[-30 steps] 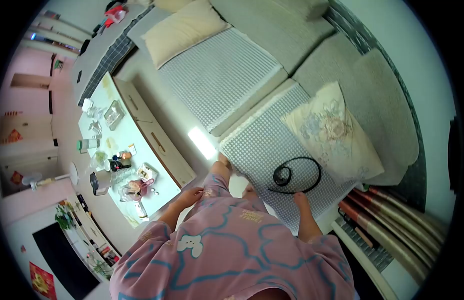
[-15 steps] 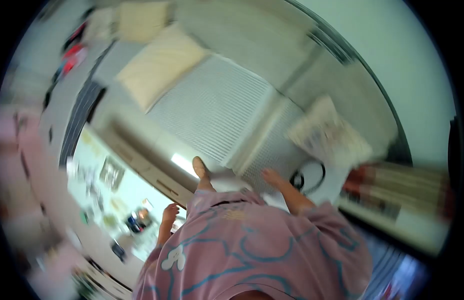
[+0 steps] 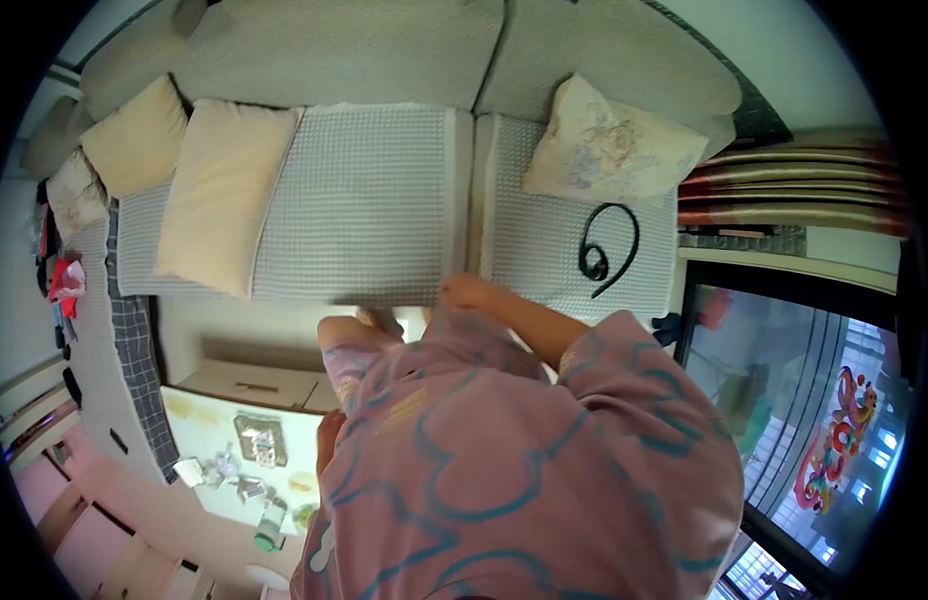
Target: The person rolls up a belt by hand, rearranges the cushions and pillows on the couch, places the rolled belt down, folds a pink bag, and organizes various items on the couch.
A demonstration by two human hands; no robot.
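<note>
My right hand is low in front of me, by the front edge of the sofa and right above the pink clothing over my leg. Its fingers are foreshortened and nothing shows in it. My left hand is mostly hidden beside my pink shirt, near the coffee table; its fingers do not show. Farther right on the sofa seat lies a coiled black strap or cable, apart from both hands. Above it leans a patterned cushion.
Cream cushions lie along the sofa's left part. Below left, the coffee table carries a tray, a green-bottomed container and small items. On the right are a striped curtain and a glass door with a colourful decoration.
The view has turned, so the sofa lies level across the top and the glass door shows. My right hand now appears against my clothing; my left hand has slipped mostly behind my shirt.
</note>
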